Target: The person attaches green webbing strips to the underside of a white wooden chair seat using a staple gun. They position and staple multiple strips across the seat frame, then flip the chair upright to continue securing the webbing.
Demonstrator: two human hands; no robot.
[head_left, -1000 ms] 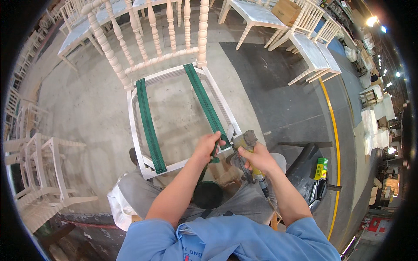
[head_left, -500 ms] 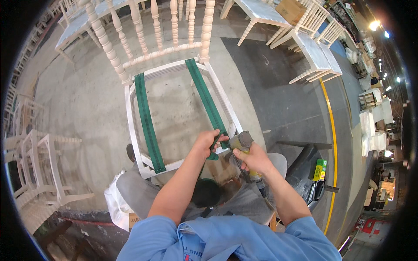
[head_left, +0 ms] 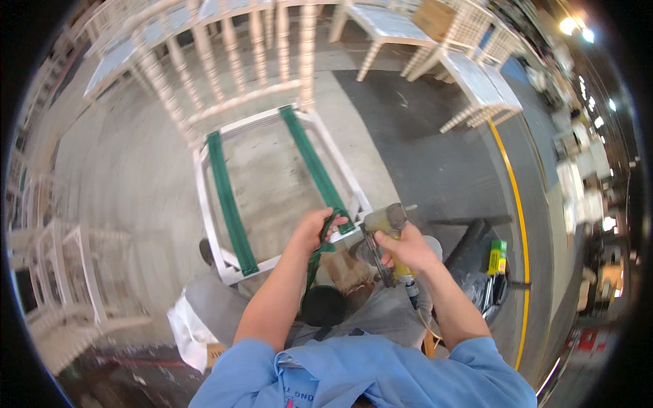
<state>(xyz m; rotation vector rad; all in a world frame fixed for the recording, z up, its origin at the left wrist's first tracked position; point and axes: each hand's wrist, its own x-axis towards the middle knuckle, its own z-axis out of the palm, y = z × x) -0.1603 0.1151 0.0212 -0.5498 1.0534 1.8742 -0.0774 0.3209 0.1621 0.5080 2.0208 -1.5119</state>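
Note:
A white wooden chair frame (head_left: 351, 165) with an open seat stands before me. Two green webbing straps, a left one (head_left: 230, 211) and a right one (head_left: 304, 146), run from its back rail to its near rail. At the near end of the right strap, my left hand (head_left: 317, 228) is closed on the green webbing. Its loose tail hangs toward a dark green roll (head_left: 323, 305) in my lap. My right hand (head_left: 411, 249) grips a yellow and grey air staple gun (head_left: 388, 219), held just right of the frame's near right corner.
An air hose (head_left: 423, 318) trails from the gun past my lap. To my right are a black plastic-covered bundle (head_left: 469, 257) and a green-and-yellow box (head_left: 498, 257). Unfinished chairs (head_left: 81, 272) stand at left, with others (head_left: 479, 81) at far right.
The staple gun has shifted slightly right, away from the frame's corner, and turned to show its side. My left hand still holds the webbing at the near rail. The whole view has shifted a little.

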